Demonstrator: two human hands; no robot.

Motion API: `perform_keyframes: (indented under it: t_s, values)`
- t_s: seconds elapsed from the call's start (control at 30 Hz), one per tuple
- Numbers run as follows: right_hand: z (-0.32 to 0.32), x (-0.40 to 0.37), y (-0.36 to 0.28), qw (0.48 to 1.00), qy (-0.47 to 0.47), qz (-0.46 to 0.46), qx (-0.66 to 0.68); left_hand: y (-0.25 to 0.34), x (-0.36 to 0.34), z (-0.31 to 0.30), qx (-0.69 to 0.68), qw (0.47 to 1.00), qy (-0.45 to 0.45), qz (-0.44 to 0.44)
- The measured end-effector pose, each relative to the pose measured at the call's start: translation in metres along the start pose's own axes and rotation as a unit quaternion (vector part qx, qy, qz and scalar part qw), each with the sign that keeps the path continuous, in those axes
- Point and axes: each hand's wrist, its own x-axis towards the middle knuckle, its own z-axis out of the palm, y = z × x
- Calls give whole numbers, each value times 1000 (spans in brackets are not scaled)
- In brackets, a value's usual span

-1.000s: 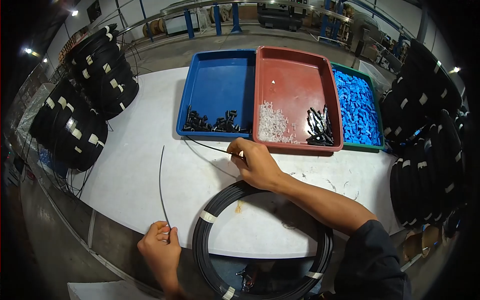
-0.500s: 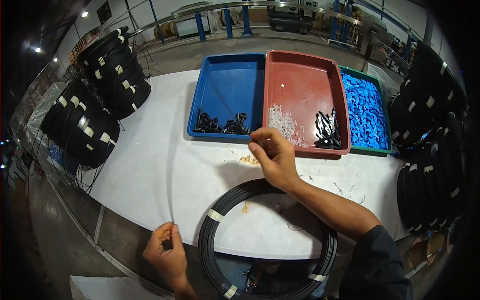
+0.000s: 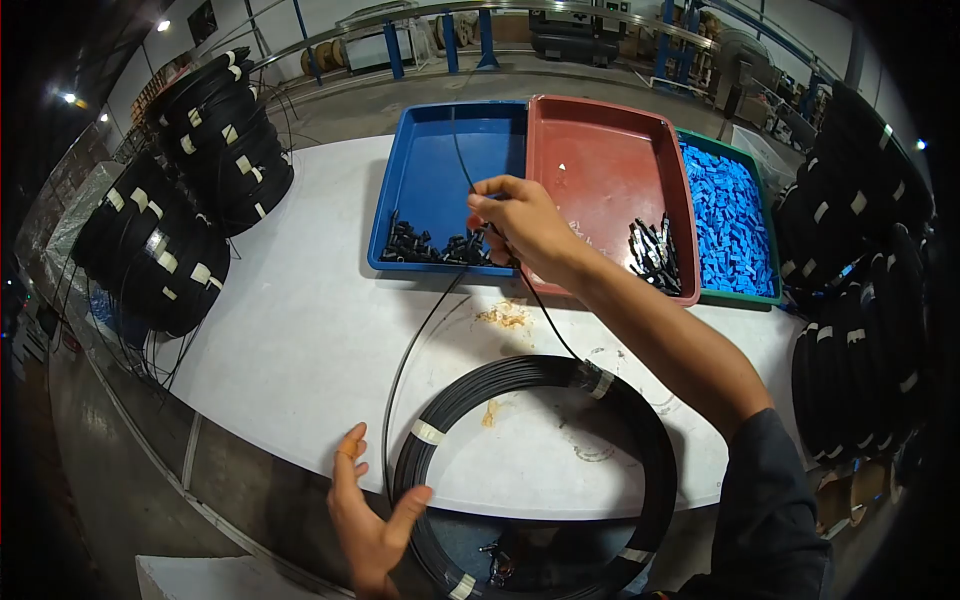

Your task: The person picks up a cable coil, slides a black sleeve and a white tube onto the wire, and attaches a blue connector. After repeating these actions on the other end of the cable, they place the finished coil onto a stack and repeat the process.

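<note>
A black cable coil [image 3: 655, 470], bound with pale tape, lies at the table's front and partly overhangs the edge. My right hand [image 3: 525, 225] is closed around loose black cable [image 3: 545, 315] above the front of the blue tray. One length runs from the hand down to the coil's top, and another length [image 3: 408, 355] curves down along its left side. A free piece sticks up over the blue tray. At the coil's left edge, my left hand [image 3: 370, 515] has its fingers spread and holds nothing.
The blue tray [image 3: 393, 190] holds small black parts. In the red tray [image 3: 610, 125] are white pieces, mostly hidden by my hand, and black parts. A green tray [image 3: 772, 235] contains blue pieces. Stacked cable coils stand left [image 3: 150, 245] and right [image 3: 860, 350].
My left hand has let go of the cable and opened, moving right toward the coil. My right hand has risen slightly and gone left, with cable now showing above and below it.
</note>
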Motion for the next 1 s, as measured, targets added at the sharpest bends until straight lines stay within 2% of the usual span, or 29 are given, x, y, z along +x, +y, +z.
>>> perform_keyframes:
  t_s: [0.07, 0.13, 0.17, 0.27, 0.33, 0.4, 0.47, 0.5, 0.53, 0.6, 0.67, 0.7, 0.83, 0.93, 1.0]
  values:
    - [8, 19, -4, 1000, -10, -7, 11, 0, -5, 7, 15, 999, -35, -9]
    - [17, 36, -11, 1000, 3, -9, 1, 4, -8, 17, 106, 991, -73, 36]
    - [21, 46, -14, 1000, 5, -6, 1, 11, -4, 16, 41, 995, -89, 13]
    - [33, 66, -17, 996, 40, -5, -81, 3, 9, 12, -22, 990, -138, -31]
    - [46, 71, -20, 988, 74, -2, -139, 5, 16, 12, 21, 988, -155, -18]
    - [58, 69, -16, 984, 91, -1, -155, -12, 23, 13, 20, 982, -172, 79]
    - [67, 64, -10, 978, 150, -23, -143, -10, 30, 16, -1, 981, -174, 88]
    - [67, 55, -11, 980, 110, 2, -169, -7, 36, 17, -23, 980, -175, 96]
    - [67, 48, -3, 979, 115, 3, -169, -4, 41, 17, -24, 978, -180, 98]
    - [68, 34, 15, 956, 82, -126, -252, 2, 51, 19, -29, 966, -242, 81]
    - [61, 11, 17, 941, 73, -144, -296, 6, 63, 26, -46, 960, -267, 67]
    - [55, 1, 17, 925, 61, -165, -336, 8, 71, 29, -33, 947, -306, 88]
    - [27, -18, 16, 922, 61, -125, -362, 14, 99, 49, -25, 908, -396, 136]
    - [3, -27, 15, 912, 76, -146, -376, 18, 118, 69, -23, 886, -436, 157]
    - [-10, -35, 13, 917, 83, -122, -370, 19, 129, 85, -39, 854, -488, 177]
